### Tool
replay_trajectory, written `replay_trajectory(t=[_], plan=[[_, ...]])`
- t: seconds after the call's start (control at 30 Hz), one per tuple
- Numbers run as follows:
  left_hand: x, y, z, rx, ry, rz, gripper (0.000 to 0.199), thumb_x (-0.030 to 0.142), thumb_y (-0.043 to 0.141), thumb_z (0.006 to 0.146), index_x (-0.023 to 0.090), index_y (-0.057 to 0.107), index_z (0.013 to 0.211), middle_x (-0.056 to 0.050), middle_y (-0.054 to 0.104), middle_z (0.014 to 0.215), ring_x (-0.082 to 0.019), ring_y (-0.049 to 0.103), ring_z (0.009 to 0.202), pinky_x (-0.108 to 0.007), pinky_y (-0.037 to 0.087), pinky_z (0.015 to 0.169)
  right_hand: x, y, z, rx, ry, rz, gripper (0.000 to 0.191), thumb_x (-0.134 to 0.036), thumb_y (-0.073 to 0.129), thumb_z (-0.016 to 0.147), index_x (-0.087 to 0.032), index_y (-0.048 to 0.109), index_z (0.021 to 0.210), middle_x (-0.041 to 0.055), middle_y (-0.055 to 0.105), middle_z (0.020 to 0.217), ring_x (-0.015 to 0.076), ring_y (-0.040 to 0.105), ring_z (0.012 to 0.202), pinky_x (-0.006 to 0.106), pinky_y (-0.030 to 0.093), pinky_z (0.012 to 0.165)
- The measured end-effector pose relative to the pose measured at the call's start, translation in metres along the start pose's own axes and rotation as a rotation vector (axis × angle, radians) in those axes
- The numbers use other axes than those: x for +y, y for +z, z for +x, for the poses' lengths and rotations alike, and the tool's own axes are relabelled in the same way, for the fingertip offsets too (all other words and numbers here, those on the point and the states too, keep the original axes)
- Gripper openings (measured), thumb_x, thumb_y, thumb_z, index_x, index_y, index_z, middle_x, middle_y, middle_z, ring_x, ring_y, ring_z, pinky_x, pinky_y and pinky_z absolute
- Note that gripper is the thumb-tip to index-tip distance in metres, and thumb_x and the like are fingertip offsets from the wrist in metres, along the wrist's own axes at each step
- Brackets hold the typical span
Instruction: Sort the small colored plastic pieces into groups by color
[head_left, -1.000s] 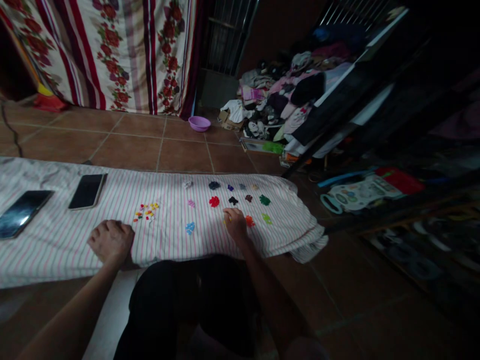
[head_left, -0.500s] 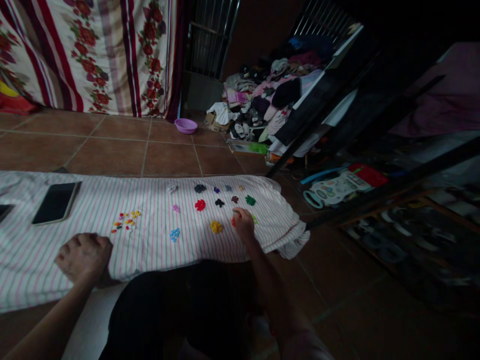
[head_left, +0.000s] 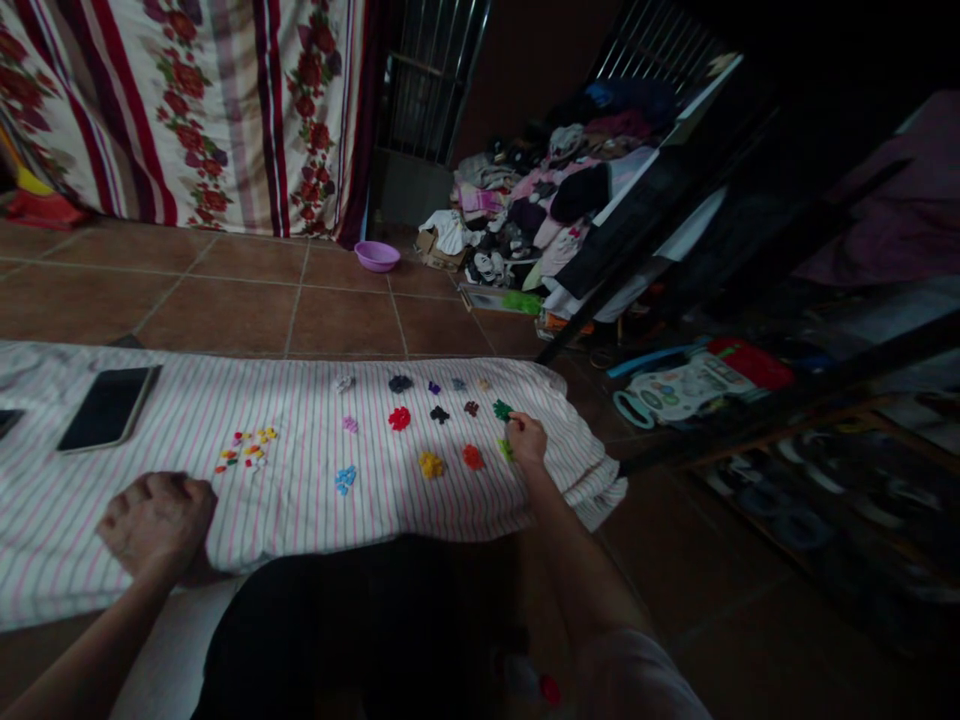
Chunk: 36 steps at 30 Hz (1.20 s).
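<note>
My right hand [head_left: 527, 438] is at the right end of a striped cloth [head_left: 300, 510], fingertips pinched together beside a dark green pile of small pieces [head_left: 502, 410]. Whatever the pinch holds is too small to make out. Light green pieces [head_left: 506, 449] lie partly hidden by this hand. Nearby are orange [head_left: 472, 457], yellow [head_left: 430, 464], brown [head_left: 471, 408], black [head_left: 439, 414] and red [head_left: 399, 418] piles. My left hand [head_left: 157, 520] rests on the cloth in a loose fist, nothing showing in it. A mixed scatter of coloured pieces [head_left: 251, 450] lies to its upper right.
Blue [head_left: 346, 479], pink [head_left: 350, 424], white [head_left: 344, 384] and dark grey [head_left: 400, 384] piles sit further left. A tablet-like dark device [head_left: 106, 410] lies on the left. Beyond are a purple basin [head_left: 376, 256] on the tiled floor and heaped clothes [head_left: 525, 195].
My right hand has moved right, from the orange pile to the dark green one, uncovering the orange pieces. The left hand stays in its place on the cloth. The view has shifted slightly.
</note>
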<state>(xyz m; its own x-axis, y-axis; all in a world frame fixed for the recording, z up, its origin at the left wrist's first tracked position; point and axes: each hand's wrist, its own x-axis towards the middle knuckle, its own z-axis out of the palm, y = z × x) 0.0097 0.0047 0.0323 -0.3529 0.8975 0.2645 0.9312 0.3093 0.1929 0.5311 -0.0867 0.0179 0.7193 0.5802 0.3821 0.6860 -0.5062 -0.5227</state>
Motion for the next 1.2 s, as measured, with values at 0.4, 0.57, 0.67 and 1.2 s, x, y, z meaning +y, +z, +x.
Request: replay_trajectory(t=[0.4,0.57,0.67,1.2], plan=[[-0.002,0.004,0.001,0.02,0.02,0.043,0.048,0.04,0.026,0.08,0.011,0.058,0.102,-0.021,0.061,0.103,-0.033,0.052,0.099,-0.042,0.035,0.083,0.013,0.01,0.033,-0.04,0.092,0.051,0.037,-0.017,0.043,0.068,-0.01,0.072,0.091,0.0133,0.065,0.083,0.0251,0.061,0.083,0.039,0.046,0.083],[-0.004,0.008,0.001,0.031,0.039,0.068,0.048,0.041,0.026,0.082,0.011,0.058,0.101,-0.021,0.062,0.103,-0.033,0.053,0.098,-0.041,0.036,0.081,0.016,0.016,0.042,-0.032,-0.001,0.079,0.035,-0.017,0.043,0.066,-0.01,0.072,0.084,0.0137,0.064,0.08,0.0262,0.061,0.085,0.041,0.047,0.083],[-0.003,0.008,0.001,0.027,0.042,0.086,0.049,0.041,0.027,0.082,0.009,0.059,0.101,-0.021,0.061,0.104,-0.032,0.053,0.097,-0.041,0.036,0.081,0.02,0.021,0.046,-0.064,-0.027,0.056,0.036,-0.015,0.043,0.064,-0.01,0.073,0.083,0.0138,0.066,0.08,0.0261,0.063,0.086,0.04,0.047,0.083],[-0.003,0.008,0.002,0.004,0.022,0.164,0.05,0.04,0.025,0.084,0.009,0.061,0.101,-0.017,0.061,0.105,-0.029,0.053,0.097,-0.037,0.037,0.081,0.029,0.021,0.045,-0.168,-0.26,-0.105,0.045,-0.008,0.043,0.06,-0.011,0.073,0.093,0.013,0.072,0.098,0.0243,0.065,0.095,0.035,0.048,0.091]])
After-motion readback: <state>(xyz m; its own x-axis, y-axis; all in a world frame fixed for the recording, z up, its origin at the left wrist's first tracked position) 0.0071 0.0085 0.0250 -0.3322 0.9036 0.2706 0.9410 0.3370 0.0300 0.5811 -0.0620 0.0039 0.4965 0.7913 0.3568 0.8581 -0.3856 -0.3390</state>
